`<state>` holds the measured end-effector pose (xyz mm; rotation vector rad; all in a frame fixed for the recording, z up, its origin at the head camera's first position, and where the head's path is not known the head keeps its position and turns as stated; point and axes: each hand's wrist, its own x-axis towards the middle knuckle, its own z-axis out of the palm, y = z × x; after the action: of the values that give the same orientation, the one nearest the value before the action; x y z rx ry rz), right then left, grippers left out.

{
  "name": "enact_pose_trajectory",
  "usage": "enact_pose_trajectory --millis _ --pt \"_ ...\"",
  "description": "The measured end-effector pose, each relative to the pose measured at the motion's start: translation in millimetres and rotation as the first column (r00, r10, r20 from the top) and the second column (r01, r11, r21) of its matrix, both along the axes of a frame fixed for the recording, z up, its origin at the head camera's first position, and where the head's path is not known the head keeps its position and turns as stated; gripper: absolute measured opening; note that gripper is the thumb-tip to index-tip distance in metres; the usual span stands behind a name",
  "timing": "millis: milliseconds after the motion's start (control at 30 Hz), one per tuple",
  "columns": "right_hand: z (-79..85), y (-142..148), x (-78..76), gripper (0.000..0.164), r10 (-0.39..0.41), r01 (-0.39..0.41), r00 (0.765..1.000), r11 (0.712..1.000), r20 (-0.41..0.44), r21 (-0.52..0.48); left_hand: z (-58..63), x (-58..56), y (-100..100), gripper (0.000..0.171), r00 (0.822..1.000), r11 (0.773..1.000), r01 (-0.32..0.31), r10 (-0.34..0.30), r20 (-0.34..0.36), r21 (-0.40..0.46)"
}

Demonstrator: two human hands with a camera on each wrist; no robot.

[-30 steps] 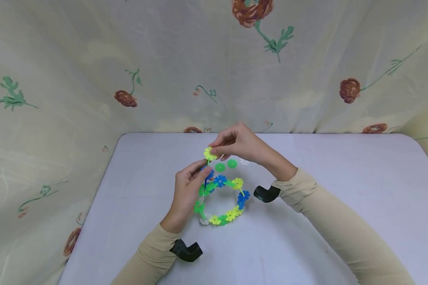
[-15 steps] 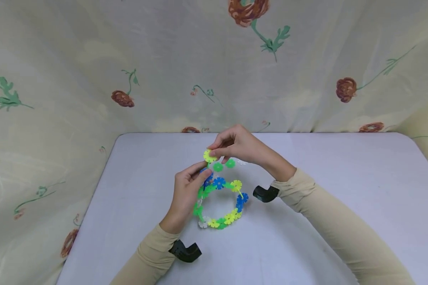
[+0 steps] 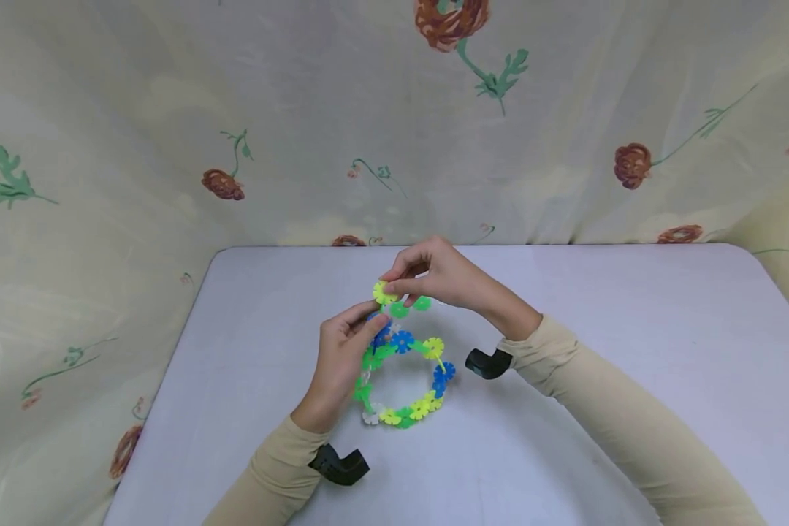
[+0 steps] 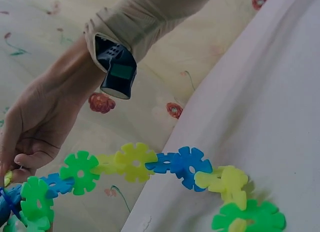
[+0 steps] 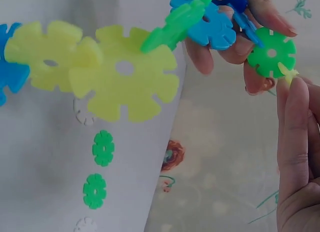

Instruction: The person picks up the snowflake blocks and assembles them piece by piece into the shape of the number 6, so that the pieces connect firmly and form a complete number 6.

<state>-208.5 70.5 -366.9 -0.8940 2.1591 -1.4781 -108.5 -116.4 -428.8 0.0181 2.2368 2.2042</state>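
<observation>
My left hand (image 3: 335,358) pinches a dark blue flower-shaped disc (image 5: 232,0) in a ring of interlocking plastic flower discs (image 3: 402,341). The ring hangs from that hand, in blue, green, yellow and clear pieces. Just above, my right hand (image 3: 440,277) pinches a yellow flower disc (image 3: 383,294) between thumb and finger. In the right wrist view, the yellow disc's edge meets a green disc (image 5: 271,53) at the chain's end; whether their slots are fully locked, I cannot tell. The left wrist view shows the chain (image 4: 135,162) curving past the right hand.
Two loose green discs (image 5: 103,148) lie on the white table (image 3: 598,307) behind the ring. Clear discs (image 5: 86,225) lie in line with them. A flower-printed curtain (image 3: 302,109) stands behind the table. A black wrist camera (image 3: 489,363) is on each sleeve.
Both hands keep their hold on the discs. My right hand and the yellow disc have come down slightly toward the left hand. The ring sits slightly lower in the view.
</observation>
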Motion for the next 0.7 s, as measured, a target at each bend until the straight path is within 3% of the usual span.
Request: enact_pose_trajectory --millis 233,333,433,500,600,700 --pt "1.7 3.6 0.0 0.006 -0.002 0.002 1.000 1.000 -0.023 0.003 1.0 -1.4 -1.9 0.033 0.998 0.998 0.058 -0.057 0.026 -0.003" --pt "-1.2 7.4 -1.9 0.014 0.003 -0.003 1.000 1.000 0.002 -0.004 2.8 -2.6 -2.3 0.035 0.997 0.997 0.069 -0.069 0.032 -0.017" --pt "-10.8 12.9 -7.7 0.025 -0.018 0.018 0.999 1.000 0.036 0.016 4.2 -4.2 -3.2 0.034 0.998 0.998 0.048 -0.046 0.044 -0.038" --pt "-22.9 18.9 -14.3 0.030 -0.070 0.068 0.997 0.994 0.028 0.081 4.6 -5.1 -4.4 0.032 0.998 0.999 0.032 -0.030 0.052 -0.036" --pt "-48.8 29.1 -25.1 0.032 -0.161 0.174 0.985 0.946 -0.068 0.275 4.2 -6.0 -6.5 0.030 0.998 1.000 0.018 -0.018 0.065 -0.008" --pt "-74.9 36.9 -32.8 0.037 -0.176 0.246 0.966 0.845 -0.189 0.474 3.5 -6.7 -8.7 0.029 0.997 0.999 0.012 -0.014 0.072 0.036"
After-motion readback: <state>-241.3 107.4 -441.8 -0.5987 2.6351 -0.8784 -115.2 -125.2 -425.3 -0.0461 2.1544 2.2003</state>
